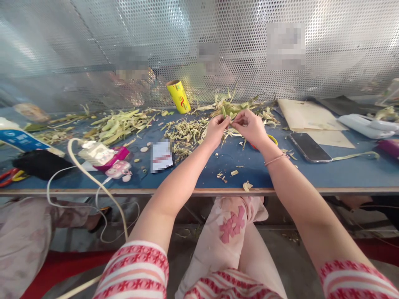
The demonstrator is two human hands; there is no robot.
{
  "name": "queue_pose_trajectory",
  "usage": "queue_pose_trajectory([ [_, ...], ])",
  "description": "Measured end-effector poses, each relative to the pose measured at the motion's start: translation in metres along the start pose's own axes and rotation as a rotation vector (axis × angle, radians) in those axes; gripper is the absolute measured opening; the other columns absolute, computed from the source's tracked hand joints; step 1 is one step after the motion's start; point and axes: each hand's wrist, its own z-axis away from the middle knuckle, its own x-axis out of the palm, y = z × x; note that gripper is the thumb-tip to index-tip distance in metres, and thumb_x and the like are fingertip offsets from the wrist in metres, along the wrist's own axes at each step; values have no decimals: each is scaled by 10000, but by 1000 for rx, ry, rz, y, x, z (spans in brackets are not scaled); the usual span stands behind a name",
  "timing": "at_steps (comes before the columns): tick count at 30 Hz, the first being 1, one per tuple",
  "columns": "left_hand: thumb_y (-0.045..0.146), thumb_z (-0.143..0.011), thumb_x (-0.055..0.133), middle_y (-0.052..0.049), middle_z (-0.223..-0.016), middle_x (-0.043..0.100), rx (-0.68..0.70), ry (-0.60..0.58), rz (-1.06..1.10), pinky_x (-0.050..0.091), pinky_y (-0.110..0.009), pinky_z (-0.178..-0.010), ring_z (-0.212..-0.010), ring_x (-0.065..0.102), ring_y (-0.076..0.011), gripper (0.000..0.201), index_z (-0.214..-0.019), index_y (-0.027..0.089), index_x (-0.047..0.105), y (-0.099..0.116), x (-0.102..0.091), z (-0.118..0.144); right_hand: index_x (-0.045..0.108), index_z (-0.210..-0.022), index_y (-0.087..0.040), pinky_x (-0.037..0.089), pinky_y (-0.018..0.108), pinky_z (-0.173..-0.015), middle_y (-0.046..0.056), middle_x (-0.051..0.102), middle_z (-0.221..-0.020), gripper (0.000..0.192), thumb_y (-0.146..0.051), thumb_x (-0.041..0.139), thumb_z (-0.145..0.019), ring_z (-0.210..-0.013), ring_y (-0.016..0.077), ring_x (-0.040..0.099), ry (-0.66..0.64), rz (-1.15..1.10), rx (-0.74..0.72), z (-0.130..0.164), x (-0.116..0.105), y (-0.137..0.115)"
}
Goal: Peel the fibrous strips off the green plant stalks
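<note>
Green stalk piece (pixel 223 111): just above and right of the frame's centre, jutting upward from the left hand (pixel 215 130)
Left hand: thumb and fingers closed in a pinch on the stalk piece
Right hand (pixel 252 125): fingertips bent inward, right beside the left ones; cannot tell whether gripping the stalk's other end
Step in hand: by the look of it, picking or stripping the stalk by fingertip
Next move: probably calls for a firm left pinch and a small, controlled right-hand pull
Short curled shreds (pixel 183 133): heaped around the frame's centre, near the left hand
Leafy pile (pixel 232 107): behind both hands, upper middle
Red-and-yellow loop handles (pixel 274 139): partly hidden behind the right wrist, likely scissors
Yellow cardboard tube (pixel 180 98): tilted, upper middle
Smartphone (pixel 311 147): right of centre, screen up
Long pale strips (pixel 123 124): piled left of centre
Blue tabletop (pixel 199 178): across the middle, beneath everything listed
</note>
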Motion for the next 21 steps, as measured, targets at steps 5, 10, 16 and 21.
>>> queue_pose_trajectory([
  [5, 300, -813, 701, 56, -540, 456, -135, -108, 59, 324, -194, -504, -483, 418, -31, 268, -638, 155, 557, 11, -3, -3, 666, -1036, -210, 528, 419, -878, 93, 653, -1047, 246, -225, 678, -790, -955, 215, 629, 48, 185, -219, -3, -13, -2],
  [10, 122, -826, 644, 65, -484, 453, -243, -231, 38, 300, -178, -481, -446, 415, -18, 260, -588, 132, 539, 24, -8, 0, 712, -1065, -231, 494, 462, -967, 101, 645, -1106, 223, -260, 575, -891, -1070, 240, 599, -158, 313, -428, -4, -19, 2],
  [16, 48, -809, 621, 68, -478, 449, -299, -277, 16, 296, -183, -486, -442, 417, -18, 269, -565, 122, 534, 30, -10, 2, 732, -1006, -203, 526, 401, -860, 95, 646, -985, 211, -266, 563, -899, -919, 215, 614, -188, 359, -406, -3, -18, 11],
  [21, 81, -815, 640, 63, -496, 466, -286, -282, 13, 295, -182, -484, -451, 425, -18, 241, -592, 116, 553, 27, -11, 1, 720, -1023, -175, 527, 388, -836, 102, 628, -991, 216, -274, 603, -870, -911, 210, 602, -233, 352, -400, -2, -20, 10],
])
